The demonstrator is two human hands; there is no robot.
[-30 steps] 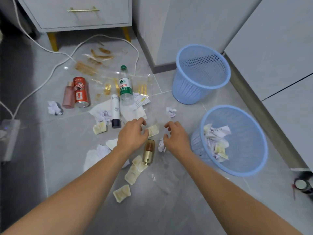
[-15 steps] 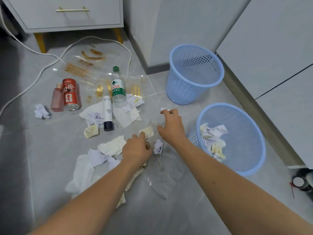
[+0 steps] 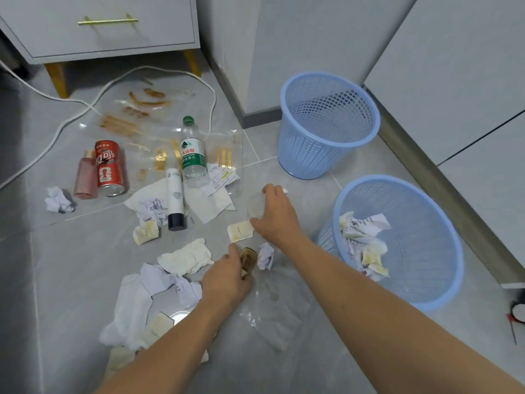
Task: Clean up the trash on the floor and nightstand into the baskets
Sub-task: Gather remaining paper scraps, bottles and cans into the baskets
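Observation:
Trash lies scattered on the grey floor tiles. My left hand (image 3: pixel 227 280) is closed over a small gold bottle (image 3: pixel 249 257) lying on the floor. My right hand (image 3: pixel 277 214) reaches forward with fingers spread over a clear plastic wrapper (image 3: pixel 255 207); a bit of crumpled paper (image 3: pixel 285 190) shows at its fingertips. A yellowish packet (image 3: pixel 240 231) lies by its thumb and a paper ball (image 3: pixel 265 255) beside the bottle. The near blue basket (image 3: pixel 397 178) on the right holds crumpled papers (image 3: pixel 363 243). The far blue basket (image 3: pixel 329 74) looks empty.
Further left lie a water bottle (image 3: pixel 193 155), a white tube (image 3: pixel 174 197), a red can (image 3: pixel 109 169), a pink bottle (image 3: pixel 85 174), tissues (image 3: pixel 184 255) and another paper ball (image 3: pixel 58 200). A white cable (image 3: pixel 71 118) runs past the nightstand (image 3: pixel 108 38). Cabinets line the right.
My left hand has pulled back and settled onto the gold bottle. My right hand has stretched forward, away from the bottle, towards the crumpled paper near the far basket.

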